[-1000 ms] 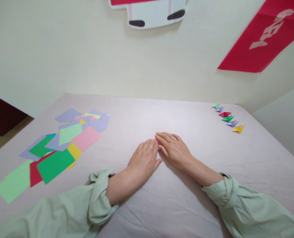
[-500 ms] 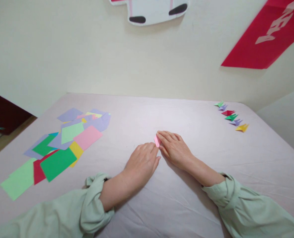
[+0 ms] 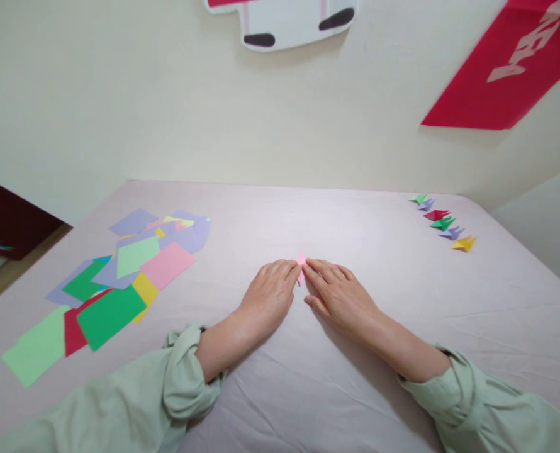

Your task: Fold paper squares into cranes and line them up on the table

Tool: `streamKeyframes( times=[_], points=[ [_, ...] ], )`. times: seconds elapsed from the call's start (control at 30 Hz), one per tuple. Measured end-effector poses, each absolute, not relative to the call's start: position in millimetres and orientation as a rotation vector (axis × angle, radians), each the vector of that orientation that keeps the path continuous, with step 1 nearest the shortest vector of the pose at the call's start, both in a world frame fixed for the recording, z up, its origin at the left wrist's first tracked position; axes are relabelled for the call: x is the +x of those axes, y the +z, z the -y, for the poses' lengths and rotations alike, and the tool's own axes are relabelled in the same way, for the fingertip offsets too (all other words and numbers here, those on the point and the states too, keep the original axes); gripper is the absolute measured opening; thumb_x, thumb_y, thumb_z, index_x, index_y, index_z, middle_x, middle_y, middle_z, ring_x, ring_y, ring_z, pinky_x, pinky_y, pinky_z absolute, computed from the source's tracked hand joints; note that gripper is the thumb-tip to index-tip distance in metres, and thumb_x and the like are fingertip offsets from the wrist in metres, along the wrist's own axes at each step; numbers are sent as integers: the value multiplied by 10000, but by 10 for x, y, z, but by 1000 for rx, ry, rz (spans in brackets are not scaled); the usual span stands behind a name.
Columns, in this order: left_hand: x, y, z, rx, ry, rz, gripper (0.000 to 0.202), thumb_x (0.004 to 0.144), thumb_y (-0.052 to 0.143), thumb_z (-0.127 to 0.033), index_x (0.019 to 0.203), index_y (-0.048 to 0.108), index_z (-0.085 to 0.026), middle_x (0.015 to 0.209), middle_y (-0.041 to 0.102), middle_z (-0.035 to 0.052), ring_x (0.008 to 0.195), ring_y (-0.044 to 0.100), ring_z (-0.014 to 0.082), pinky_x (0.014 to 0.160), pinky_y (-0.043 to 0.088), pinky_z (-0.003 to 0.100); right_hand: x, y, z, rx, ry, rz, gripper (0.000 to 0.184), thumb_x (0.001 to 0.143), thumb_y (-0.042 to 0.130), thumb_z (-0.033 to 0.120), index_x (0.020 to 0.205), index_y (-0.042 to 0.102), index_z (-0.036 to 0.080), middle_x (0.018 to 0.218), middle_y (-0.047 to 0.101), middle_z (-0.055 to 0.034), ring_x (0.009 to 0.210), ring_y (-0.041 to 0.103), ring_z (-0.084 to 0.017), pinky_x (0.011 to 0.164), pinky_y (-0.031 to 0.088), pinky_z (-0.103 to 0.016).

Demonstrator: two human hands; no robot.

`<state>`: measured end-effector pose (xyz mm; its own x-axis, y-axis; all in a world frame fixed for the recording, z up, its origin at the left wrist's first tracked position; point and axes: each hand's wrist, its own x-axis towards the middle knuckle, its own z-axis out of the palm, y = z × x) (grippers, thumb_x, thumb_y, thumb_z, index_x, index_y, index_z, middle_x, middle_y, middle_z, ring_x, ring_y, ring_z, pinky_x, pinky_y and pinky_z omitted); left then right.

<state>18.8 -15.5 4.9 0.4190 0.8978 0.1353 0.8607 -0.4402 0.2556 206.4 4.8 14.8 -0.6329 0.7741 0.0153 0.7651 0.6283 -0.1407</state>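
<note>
A small piece of folded pink paper [image 3: 301,258] lies on the cloth-covered table between my two hands, narrow and pointed at both its far and near ends. My left hand [image 3: 271,290] holds it down from the left, fingers close together and tips on its middle. From the other side my right hand [image 3: 339,290] reaches over with fingers stretched out and laid nearly flat, the fingertips at the paper's right edge and the thumb apart. Fingertips hide the middle of the paper, so its exact folds cannot be made out.
Loose sheets of coloured paper, including a dark green sheet [image 3: 112,316] and a pink sheet [image 3: 167,264], overlap at the left. Several small folded paper figures, among them a yellow figure [image 3: 464,244], stand in a row at the far right. A wall [image 3: 280,126] rises behind the table.
My hands have drawn slightly apart, the right one shifting right and nearer. More of the pink paper shows now, with its points directed away from and toward me.
</note>
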Motion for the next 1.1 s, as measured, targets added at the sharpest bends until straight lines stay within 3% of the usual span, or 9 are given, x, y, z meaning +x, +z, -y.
streamKeyframes(
  times=[0.37, 0.57, 0.73, 1.1],
  points=[
    [238, 61, 144, 2592, 305, -1604, 384, 959, 429, -158, 1335, 502, -158, 1318, 586, 103, 1225, 523, 239, 1011, 444, 401, 2108, 247, 128, -1263, 181, 2772, 497, 892, 608, 288, 1367, 531, 165, 1421, 502, -180, 1277, 492, -320, 1031, 423, -477],
    [241, 21, 205, 2691, 265, -1629, 388, 969, 435, -176, 1353, 483, -148, 1372, 559, 123, 1256, 518, 249, 1013, 446, 405, 2170, 290, 23, -1277, 418, 2696, 372, 965, 449, 234, 1314, 580, 231, 1399, 544, -113, 1278, 508, -247, 1022, 434, -448],
    [239, -57, 236, 2745, 289, -1643, 391, 964, 441, -174, 1346, 485, -104, 1383, 557, 139, 1284, 500, 243, 1034, 433, 395, 2046, 222, -73, -1251, 393, 2669, 478, 973, 466, 324, 1429, 464, 177, 1477, 475, -120, 1344, 442, -243, 1091, 365, -449],
    [190, -64, 350, 2818, 219, -1605, 400, 970, 385, -137, 1349, 507, -106, 1385, 566, 142, 1267, 527, 254, 1027, 430, 412, 2002, 128, -185, -1309, 216, 2715, 470, 1011, 372, 379, 1436, 461, 200, 1500, 454, -78, 1382, 401, -229, 1107, 321, -453]
  ],
)
